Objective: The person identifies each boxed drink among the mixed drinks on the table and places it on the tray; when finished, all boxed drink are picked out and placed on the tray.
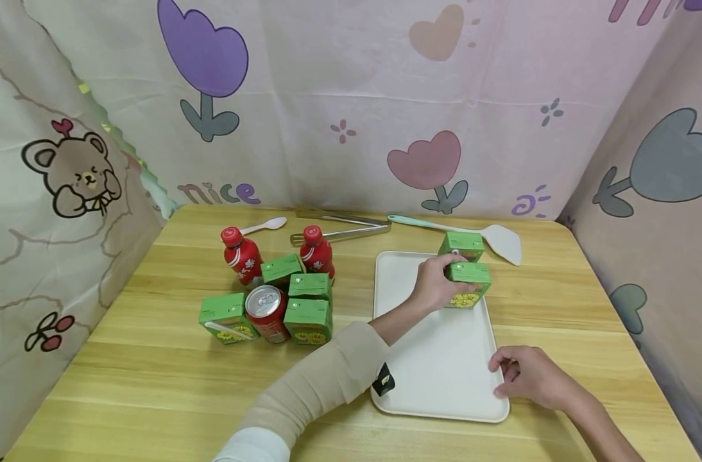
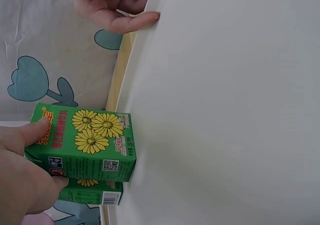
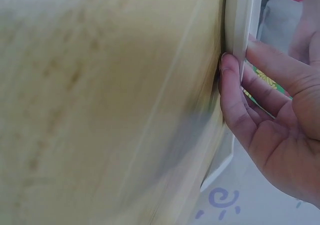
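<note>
My left hand (image 1: 434,282) grips a green drink carton (image 2: 92,135) with yellow flowers, thumb on one side and fingers on the other. This carton stands on the far right part of a white tray (image 1: 432,372). Right behind it is a second green carton (image 1: 463,244), partly hidden. Down at the tray's near right side, my right hand (image 1: 532,375) pinches the rim; the right wrist view shows the thumb on top of the rim (image 3: 241,35) and a fingertip at its outer side.
Left of the tray stand several green cartons (image 1: 224,314), a red can (image 1: 270,327) and two red bottles (image 1: 244,256). Along the back lie a spoon (image 1: 270,224), metal tongs (image 1: 351,232) and a white spatula (image 1: 501,242). Printed cloth (image 1: 328,77) hangs around the table.
</note>
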Demonstrator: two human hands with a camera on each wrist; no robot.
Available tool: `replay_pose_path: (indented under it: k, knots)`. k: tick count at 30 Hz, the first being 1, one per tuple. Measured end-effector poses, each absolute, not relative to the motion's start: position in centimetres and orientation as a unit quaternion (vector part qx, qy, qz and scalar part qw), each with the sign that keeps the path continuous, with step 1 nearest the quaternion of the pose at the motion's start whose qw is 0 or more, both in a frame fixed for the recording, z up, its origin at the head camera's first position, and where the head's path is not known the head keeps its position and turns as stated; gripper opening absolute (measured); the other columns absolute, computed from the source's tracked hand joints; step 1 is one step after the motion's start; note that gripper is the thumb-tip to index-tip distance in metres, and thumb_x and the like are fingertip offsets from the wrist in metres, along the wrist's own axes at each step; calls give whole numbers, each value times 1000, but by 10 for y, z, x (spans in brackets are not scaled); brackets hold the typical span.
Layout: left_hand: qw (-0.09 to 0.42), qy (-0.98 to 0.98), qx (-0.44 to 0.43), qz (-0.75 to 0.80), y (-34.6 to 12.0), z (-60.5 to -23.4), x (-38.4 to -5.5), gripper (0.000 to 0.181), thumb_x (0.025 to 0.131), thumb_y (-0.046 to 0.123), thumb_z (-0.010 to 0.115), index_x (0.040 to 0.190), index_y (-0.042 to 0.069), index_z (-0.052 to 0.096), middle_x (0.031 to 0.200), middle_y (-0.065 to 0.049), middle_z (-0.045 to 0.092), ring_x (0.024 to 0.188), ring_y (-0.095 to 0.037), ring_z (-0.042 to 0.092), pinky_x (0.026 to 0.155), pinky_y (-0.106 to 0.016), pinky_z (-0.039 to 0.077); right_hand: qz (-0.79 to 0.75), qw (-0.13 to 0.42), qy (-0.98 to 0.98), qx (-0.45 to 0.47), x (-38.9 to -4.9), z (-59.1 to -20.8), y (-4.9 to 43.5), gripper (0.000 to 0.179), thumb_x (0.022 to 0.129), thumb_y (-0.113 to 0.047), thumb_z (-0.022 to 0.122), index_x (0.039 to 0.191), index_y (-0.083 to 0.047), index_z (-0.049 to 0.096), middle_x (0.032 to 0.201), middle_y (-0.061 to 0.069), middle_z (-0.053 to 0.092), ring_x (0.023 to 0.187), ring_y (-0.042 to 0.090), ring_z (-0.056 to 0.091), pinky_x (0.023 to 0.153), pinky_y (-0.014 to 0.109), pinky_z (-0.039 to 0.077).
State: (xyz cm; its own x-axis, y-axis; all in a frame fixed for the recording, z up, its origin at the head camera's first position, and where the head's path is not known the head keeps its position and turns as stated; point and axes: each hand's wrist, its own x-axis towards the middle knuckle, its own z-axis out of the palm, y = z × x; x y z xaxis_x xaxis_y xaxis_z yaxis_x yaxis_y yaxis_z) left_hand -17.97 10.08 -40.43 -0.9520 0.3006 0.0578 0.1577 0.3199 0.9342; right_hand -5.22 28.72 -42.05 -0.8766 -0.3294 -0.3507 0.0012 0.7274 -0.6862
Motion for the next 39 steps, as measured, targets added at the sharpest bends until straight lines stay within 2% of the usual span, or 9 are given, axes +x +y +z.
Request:
replay_pose_path:
  k: [10, 20, 28, 34, 39]
  knots:
    - [53, 814, 153, 558, 102, -405, -182, 46, 69, 13, 84, 112, 13, 67, 116, -4, 66, 104, -13, 64, 81, -15, 50, -353, 228, 903, -91, -52, -421, 287, 31, 68, -13, 83, 90, -7, 62, 78, 3, 55, 65, 4, 50, 57, 21, 44]
    - [46, 826, 161, 538, 99, -398, -181, 53, 68, 17, 85, 117, 14, 65, 120, -5, 65, 110, -15, 61, 85, -17, 49, -361, 232, 899, -91, -52, -420, 288, 32, 69, -13, 82, 91, -6, 61, 78, 4, 55, 64, 4, 49, 56, 21, 44]
    - [-2, 844, 174, 508, 95, -385, -168, 57, 69, 19, 85, 121, 15, 63, 121, 2, 64, 114, -11, 57, 94, -22, 47, -364, 230, 898, -90, -52, -421, 288, 32, 69, -12, 82, 91, -6, 61, 77, 4, 55, 64, 4, 49, 55, 21, 44]
    - [3, 838, 178, 517, 89, -369, -159, 58, 70, 20, 84, 123, 14, 61, 121, 4, 64, 115, -8, 56, 96, -22, 45, -363, 228, 899, -92, -51, -421, 288, 32, 68, -12, 83, 91, -6, 61, 77, 4, 55, 63, 4, 49, 55, 21, 43]
    - [-7, 824, 208, 526, 77, -353, -150, 59, 71, 20, 83, 125, 12, 59, 123, 1, 64, 116, -10, 57, 95, -18, 45, -360, 223, 900, -102, -51, -422, 288, 31, 69, -13, 82, 91, -6, 61, 76, 3, 55, 63, 2, 49, 56, 20, 44]
